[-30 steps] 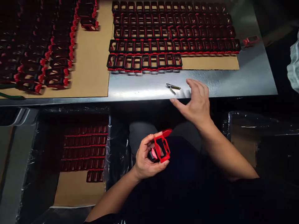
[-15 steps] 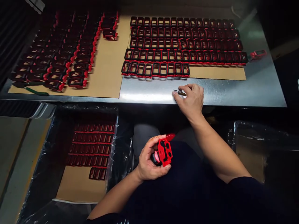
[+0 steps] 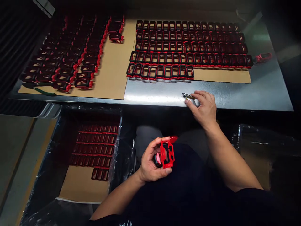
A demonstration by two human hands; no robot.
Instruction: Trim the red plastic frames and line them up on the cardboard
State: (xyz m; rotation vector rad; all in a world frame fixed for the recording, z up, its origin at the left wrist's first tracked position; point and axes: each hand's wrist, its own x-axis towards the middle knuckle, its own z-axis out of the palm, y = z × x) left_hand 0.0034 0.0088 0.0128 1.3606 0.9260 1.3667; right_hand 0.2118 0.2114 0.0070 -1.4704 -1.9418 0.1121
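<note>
Red frame (image 3: 164,153) sits in the left hand (image 3: 150,163), at five o'clock from the middle of the view, above the lap and below the table's front edge. The likeliest mishap there is a slip: the hold comes from one side only, so a loosened thumb could let the frame twist or drop. Its thin red tab (image 3: 173,139), jutting toward one o'clock, could bend or snap if knocked. A pink-and-black piece (image 3: 158,158) lies between frame and palm; whether it is fixed to the frame I cannot tell, and if loose, it might fall out.

At two o'clock, small metal clippers (image 3: 186,94) lie close to the edge of the table (image 3: 152,91); a clumsy pinch could push them over it. A wide sweep of the arm toward twelve o'clock could also disturb the nearest row of black-and-red frames (image 3: 170,64), standing on cardboard (image 3: 218,76) just beyond.

As for the grip, the left thumb and fingers are clamped on opposite ends of the frame, spread about its length. The right hand (image 3: 205,108), at three o'clock, has thumb and forefinger parted around the handle end of the clippers, seemingly touching; whether they press firmly or merely rest there, I cannot tell.
</note>
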